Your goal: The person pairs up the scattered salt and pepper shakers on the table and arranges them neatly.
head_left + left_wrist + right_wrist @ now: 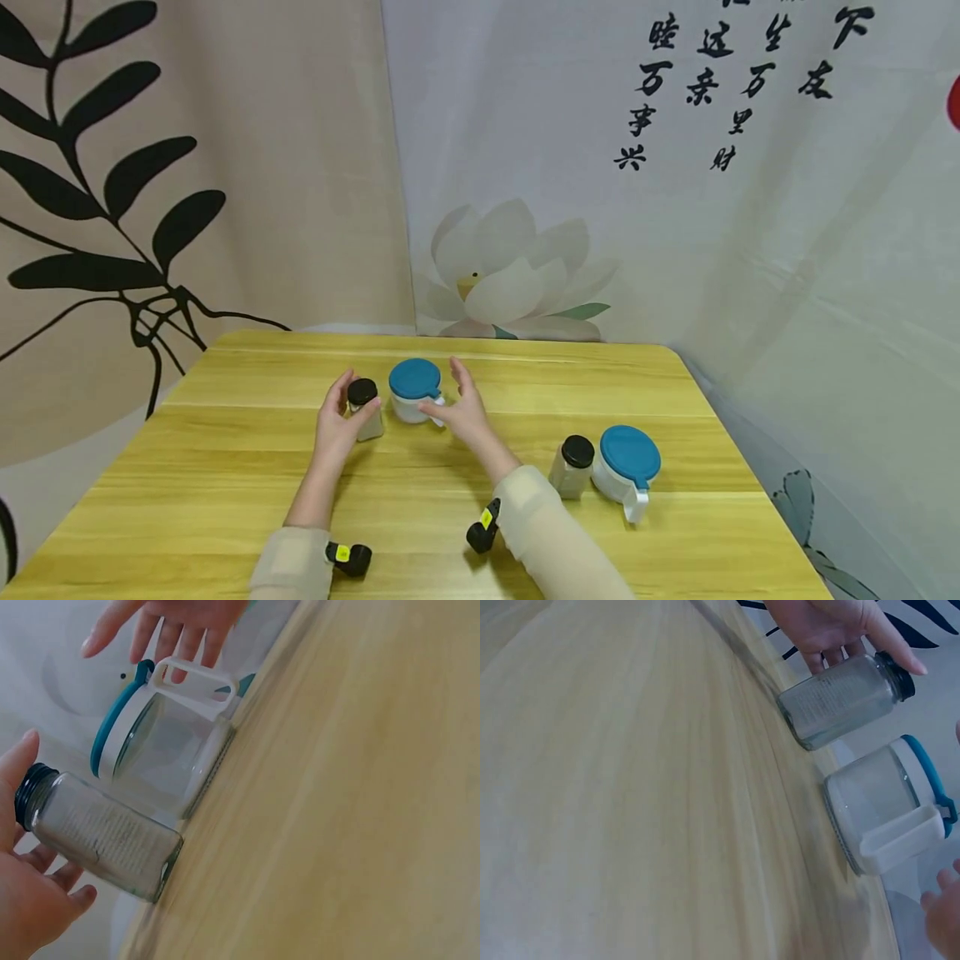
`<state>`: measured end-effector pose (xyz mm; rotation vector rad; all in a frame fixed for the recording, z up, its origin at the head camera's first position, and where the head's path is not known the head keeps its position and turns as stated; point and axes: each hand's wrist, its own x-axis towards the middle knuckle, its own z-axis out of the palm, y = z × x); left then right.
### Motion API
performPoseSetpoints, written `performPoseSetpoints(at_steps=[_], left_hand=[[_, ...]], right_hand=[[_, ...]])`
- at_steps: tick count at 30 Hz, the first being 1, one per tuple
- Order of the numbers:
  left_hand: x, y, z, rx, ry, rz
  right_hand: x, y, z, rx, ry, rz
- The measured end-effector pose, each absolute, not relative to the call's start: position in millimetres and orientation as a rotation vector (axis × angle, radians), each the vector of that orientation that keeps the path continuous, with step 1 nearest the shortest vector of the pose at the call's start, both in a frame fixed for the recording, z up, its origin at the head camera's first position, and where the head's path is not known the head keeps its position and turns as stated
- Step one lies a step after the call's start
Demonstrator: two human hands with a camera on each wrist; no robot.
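Note:
In the head view my left hand [340, 425] is around a small glass jar with a black lid [367, 421], thumb on one side and fingers on the other. The left wrist view shows that hand's fingers spread loosely beside the glass jar [109, 836], its thumb close to the lid. Right of it stands a glass pot with a blue lid and white handle [414, 379], upright on the table. My right hand [467, 408] is held at the pot's handle side, fingers spread and thumb apart. In the right wrist view only part of the right hand [945, 919] shows.
Nearer the right side of the wooden table [420, 517] stand a second black-lidded jar [572, 475] and a second blue-lidded pot [628, 458], side by side, close to the right forearm. A printed cloth [510, 167] hangs behind the table's far edge.

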<state>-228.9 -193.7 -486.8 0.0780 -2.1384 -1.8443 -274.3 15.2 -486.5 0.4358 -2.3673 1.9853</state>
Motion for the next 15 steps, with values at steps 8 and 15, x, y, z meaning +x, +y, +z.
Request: performPoseSetpoints(at_steps=[8, 15], left_hand=[[-232, -197, -493, 0.098, -2.153, -1.837], [-232, -199, -495, 0.101, -2.142, -1.87]], right_hand=[[-280, 9, -493, 0.403, -2.398, 1.964], [-282, 3, -496, 0.351, -2.42, 1.946]])
